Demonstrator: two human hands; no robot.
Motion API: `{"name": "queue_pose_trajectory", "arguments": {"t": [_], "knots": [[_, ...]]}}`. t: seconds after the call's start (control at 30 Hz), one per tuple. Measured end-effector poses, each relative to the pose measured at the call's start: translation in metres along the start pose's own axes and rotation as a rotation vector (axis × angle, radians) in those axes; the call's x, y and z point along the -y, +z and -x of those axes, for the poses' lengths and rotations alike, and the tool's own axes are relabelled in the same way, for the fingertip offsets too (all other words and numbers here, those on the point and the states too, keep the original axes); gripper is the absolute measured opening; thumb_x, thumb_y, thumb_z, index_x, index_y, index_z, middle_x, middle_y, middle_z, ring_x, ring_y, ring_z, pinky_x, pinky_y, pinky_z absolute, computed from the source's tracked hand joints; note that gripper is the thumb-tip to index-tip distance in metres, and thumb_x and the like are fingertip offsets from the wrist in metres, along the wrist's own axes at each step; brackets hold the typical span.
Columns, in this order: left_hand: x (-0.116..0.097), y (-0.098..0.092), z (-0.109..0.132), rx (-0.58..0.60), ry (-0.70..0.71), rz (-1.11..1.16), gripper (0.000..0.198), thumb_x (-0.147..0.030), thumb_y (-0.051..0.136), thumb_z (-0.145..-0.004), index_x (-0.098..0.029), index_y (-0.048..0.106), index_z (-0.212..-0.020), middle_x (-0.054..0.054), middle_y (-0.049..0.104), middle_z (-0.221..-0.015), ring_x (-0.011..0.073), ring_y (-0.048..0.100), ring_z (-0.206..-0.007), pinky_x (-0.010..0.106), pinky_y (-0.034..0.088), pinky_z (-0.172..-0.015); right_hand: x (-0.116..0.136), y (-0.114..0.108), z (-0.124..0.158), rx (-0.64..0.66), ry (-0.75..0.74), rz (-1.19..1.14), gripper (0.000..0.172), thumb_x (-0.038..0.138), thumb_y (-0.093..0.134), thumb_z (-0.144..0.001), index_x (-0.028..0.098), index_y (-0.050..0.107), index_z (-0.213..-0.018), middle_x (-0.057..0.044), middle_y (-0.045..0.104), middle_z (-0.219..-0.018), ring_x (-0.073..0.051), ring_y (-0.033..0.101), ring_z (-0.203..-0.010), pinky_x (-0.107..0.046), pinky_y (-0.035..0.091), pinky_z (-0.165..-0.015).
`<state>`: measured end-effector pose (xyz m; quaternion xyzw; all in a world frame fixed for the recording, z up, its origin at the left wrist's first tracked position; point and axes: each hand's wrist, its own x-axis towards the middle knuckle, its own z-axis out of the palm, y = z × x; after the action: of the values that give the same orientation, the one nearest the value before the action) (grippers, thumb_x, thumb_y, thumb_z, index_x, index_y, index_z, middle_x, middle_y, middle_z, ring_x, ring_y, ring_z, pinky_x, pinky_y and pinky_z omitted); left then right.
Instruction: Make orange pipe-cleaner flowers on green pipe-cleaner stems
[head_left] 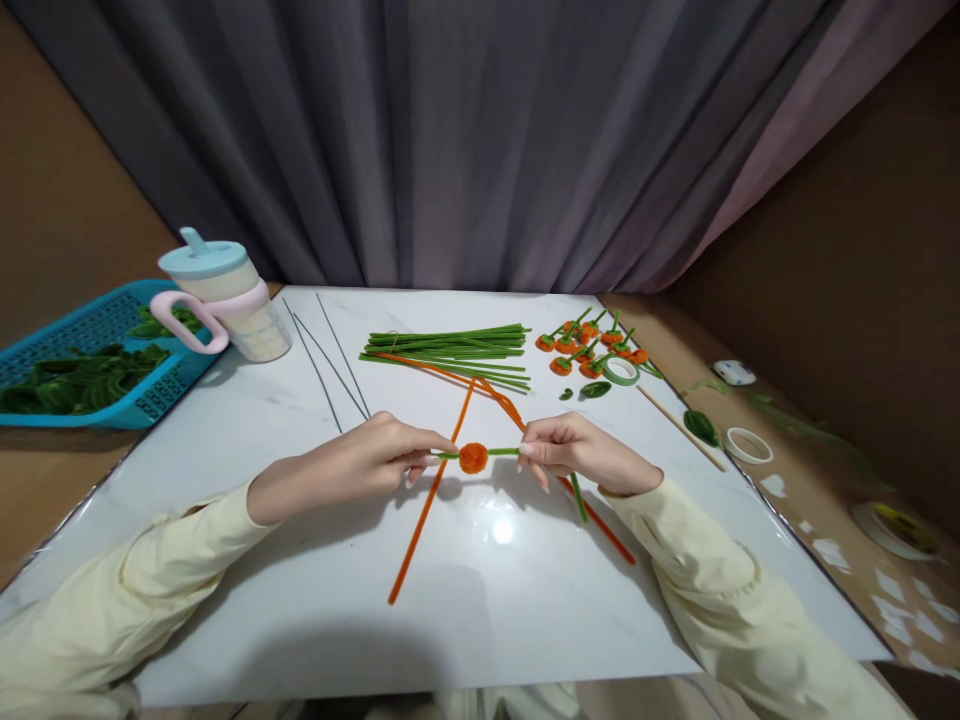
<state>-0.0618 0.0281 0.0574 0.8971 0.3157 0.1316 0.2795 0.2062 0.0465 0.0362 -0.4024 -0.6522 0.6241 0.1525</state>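
An orange pipe-cleaner flower point(473, 458) with a green pipe cleaner point(503, 452) running out on both sides is held above the white table. My left hand point(394, 450) pinches the short green end on the left. My right hand point(561, 447) pinches the green length on the right, and its far end point(578, 498) hangs down below that hand. Beneath lie long orange pipe cleaners point(420, 530), one slanting past the left fingers and others passing under the right hand. Farther back rests a bundle of green pipe cleaners point(450, 343).
Several finished orange flowers point(591, 340) lie at the back right, near a roll of green tape point(621, 371). Thin dark wires point(330, 360) lie left of the bundle. A lidded cup point(225, 295) and blue basket point(142, 400) stand left. A white tape roll point(748, 446) lies right.
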Motion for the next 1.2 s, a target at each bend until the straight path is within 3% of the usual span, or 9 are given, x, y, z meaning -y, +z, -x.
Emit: {"name": "queue_pose_trajectory", "arguments": {"t": [0.13,0.33,0.47,0.57,0.7,0.83,1.0,1.1,1.2], "knots": [[0.003,0.002,0.002,0.065,-0.047,-0.001,0.033,-0.012,0.04,-0.084,-0.018,0.063,-0.106,-0.002,0.054,-0.06,0.0072,0.042,-0.05,0.016,0.033,-0.055,0.002,0.002,0.0,-0.015,-0.017,0.058,0.039,0.05,0.057,-0.078,0.012,0.058,-0.069,0.002,0.054,-0.048,-0.004,0.03,-0.04,-0.021,0.02,-0.04],[-0.001,0.017,-0.006,0.099,-0.217,0.121,0.037,-0.041,0.05,-0.086,-0.019,0.054,-0.115,0.006,0.065,-0.095,0.0167,0.058,-0.079,0.023,0.04,-0.067,0.008,0.025,0.002,-0.1,-0.112,0.075,0.039,0.05,0.055,-0.08,0.013,0.056,-0.068,0.0,0.058,-0.054,-0.005,0.032,-0.042,-0.02,0.024,-0.042],[-0.011,0.021,-0.015,0.171,-0.32,0.498,0.029,-0.037,0.043,-0.089,-0.015,0.06,-0.099,0.005,0.067,-0.083,0.0148,0.061,-0.073,0.024,0.043,-0.066,0.009,0.034,0.001,-0.094,-0.093,-0.033,0.039,0.052,0.055,-0.08,0.013,0.056,-0.074,0.0,0.059,-0.054,-0.003,0.026,-0.038,-0.02,0.019,-0.038],[-0.015,0.019,-0.018,0.237,-0.356,0.762,0.024,-0.031,0.047,-0.087,-0.014,0.063,-0.095,0.007,0.068,-0.087,0.0156,0.062,-0.078,0.026,0.046,-0.072,0.009,0.032,0.0,-0.105,-0.09,-0.026,0.039,0.051,0.054,-0.081,0.013,0.056,-0.075,0.0,0.059,-0.054,-0.003,0.025,-0.038,-0.019,0.018,-0.037],[-0.015,0.018,-0.02,0.139,-0.403,0.861,0.021,-0.023,0.045,-0.084,-0.012,0.062,-0.087,0.007,0.067,-0.08,0.0153,0.062,-0.072,0.026,0.047,-0.067,0.015,0.027,-0.002,-0.101,-0.1,0.05,0.035,0.046,0.051,-0.084,0.013,0.056,-0.076,0.0,0.059,-0.055,-0.003,0.026,-0.038,-0.019,0.02,-0.037],[-0.015,0.017,-0.022,0.025,-0.382,0.744,0.024,-0.015,0.037,-0.081,-0.012,0.061,-0.083,0.001,0.062,-0.064,0.0109,0.057,-0.056,0.022,0.045,-0.057,0.032,0.024,-0.003,-0.068,-0.153,0.233,0.03,0.039,0.048,-0.087,0.014,0.056,-0.073,-0.001,0.059,-0.06,-0.005,0.035,-0.042,-0.019,0.028,-0.042],[-0.021,0.008,-0.021,-0.175,-0.294,0.332,0.023,-0.014,0.038,-0.077,-0.013,0.061,-0.078,-0.003,0.054,-0.058,0.0078,0.046,-0.05,0.018,0.036,-0.049,0.057,0.025,-0.008,-0.09,-0.318,0.498,0.023,0.024,0.047,-0.088,0.014,0.056,-0.07,0.002,0.055,-0.058,-0.006,0.04,-0.046,-0.019,0.032,-0.049],[-0.026,0.003,-0.018,-0.304,-0.161,0.094,0.022,-0.013,0.039,-0.073,-0.014,0.061,-0.076,-0.003,0.052,-0.059,0.0072,0.04,-0.049,0.018,0.032,-0.048,0.069,0.028,-0.008,-0.132,-0.353,0.573,0.022,0.018,0.047,-0.086,0.015,0.054,-0.065,0.002,0.056,-0.056,-0.008,0.045,-0.051,-0.019,0.034,-0.054],[-0.031,-0.001,-0.014,-0.337,-0.028,-0.012,0.022,-0.011,0.039,-0.071,-0.014,0.06,-0.077,-0.003,0.05,-0.057,0.0068,0.038,-0.048,0.018,0.032,-0.049,0.076,0.03,-0.004,-0.168,-0.368,0.624,0.022,0.014,0.048,-0.083,0.016,0.052,-0.061,0.003,0.054,-0.052,-0.008,0.045,-0.051,-0.019,0.032,-0.054]]}}
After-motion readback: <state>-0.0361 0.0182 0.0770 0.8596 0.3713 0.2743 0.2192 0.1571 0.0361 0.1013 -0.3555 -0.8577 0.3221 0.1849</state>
